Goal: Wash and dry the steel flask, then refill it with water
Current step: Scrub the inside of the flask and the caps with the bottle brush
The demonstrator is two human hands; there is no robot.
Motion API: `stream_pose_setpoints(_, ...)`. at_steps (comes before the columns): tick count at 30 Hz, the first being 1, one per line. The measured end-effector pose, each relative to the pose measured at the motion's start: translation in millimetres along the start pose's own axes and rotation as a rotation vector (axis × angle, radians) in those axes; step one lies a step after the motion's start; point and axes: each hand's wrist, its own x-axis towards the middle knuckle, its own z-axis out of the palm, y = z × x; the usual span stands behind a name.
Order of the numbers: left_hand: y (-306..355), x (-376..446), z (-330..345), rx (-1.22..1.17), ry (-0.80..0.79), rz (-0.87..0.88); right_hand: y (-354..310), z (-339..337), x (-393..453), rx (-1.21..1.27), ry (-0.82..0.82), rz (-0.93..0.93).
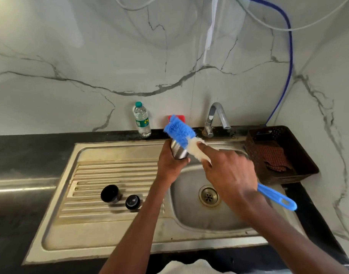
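at the far edge of the black counter [21, 155] you have a clear plastic water bottle [142, 120] with a teal cap, standing upright against the marble wall [90, 56]. just right of it a small red object [179, 118] leans at the wall, what it is you cannot tell. on your far right sits a dark brown perforated basket [284, 155] with a reddish patterned cloth [274, 158] inside. a blue hose [288, 66] runs down the wall behind the basket, and white cables [268, 24] loop above.
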Motion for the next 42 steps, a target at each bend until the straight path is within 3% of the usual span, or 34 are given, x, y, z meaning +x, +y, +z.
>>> stream_pose_setpoints(5,-4.0,3.0,2.6,-0.033,0.034,-0.027,9.2,-5.0,16.1,0.017,-0.011,0.069)
stream_pose_setpoints(10,-10.1,7.5,7.3,-0.046,0.051,-0.038,-4.2,-1.7,-9.4,0.023,-0.022,-0.031)
stream_pose_setpoints(17,0.5,6.8,6.4,-0.007,0.048,0.005,16.9,-10.3,28.2,0.102,0.035,0.085)
stream_pose_setpoints(24,4.6,1.4,13.9,-0.003,0.047,0.006,-5.9,-4.3,8.3,0.001,0.011,-0.005)
stream_pose_setpoints(29,0.2,5.0,6.9,-0.031,0.104,-0.01,11.4,-1.7,23.2,0.078,0.05,0.081)
stream_pose_setpoints(35,3.0,3.0,8.7,-0.006,0.09,-0.016,-5.7,2.4,2.3,0.045,0.035,-0.018)
stream_pose_setpoints(42,-4.4,8.0,-0.5,0.005,0.095,-0.013,11.4,3.6,10.3,0.114,0.078,0.057)
